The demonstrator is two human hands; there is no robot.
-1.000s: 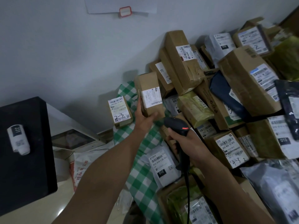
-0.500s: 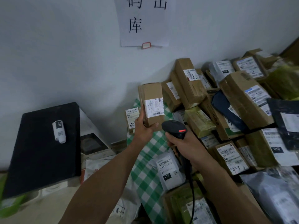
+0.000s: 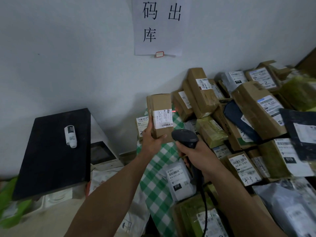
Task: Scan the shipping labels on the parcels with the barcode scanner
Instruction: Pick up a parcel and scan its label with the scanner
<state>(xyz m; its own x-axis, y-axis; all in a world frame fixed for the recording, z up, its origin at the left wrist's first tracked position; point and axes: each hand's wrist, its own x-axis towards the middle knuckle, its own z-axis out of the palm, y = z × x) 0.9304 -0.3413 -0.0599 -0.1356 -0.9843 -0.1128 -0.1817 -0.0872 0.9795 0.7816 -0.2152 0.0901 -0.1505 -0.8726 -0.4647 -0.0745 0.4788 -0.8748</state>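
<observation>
White wall (image 3: 68, 48), paper sign (image 3: 158, 26), green checked cloth (image 3: 153, 185), piled parcels (image 3: 256, 108)

Open air lies before the pale bare wall (image 3: 68, 57), above the flat black slab (image 3: 51, 151) carrying only a small white bottle (image 3: 70, 136). To the right, heaped brown cardboard and dark plastic parcels (image 3: 248, 117) block passage, crowding the green-and-white checked cloth (image 3: 153, 182) between.

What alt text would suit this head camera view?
A person's left hand holds up a small cardboard parcel while the right hand aims a black barcode scanner at its label, beside a heap of labelled parcels.
</observation>
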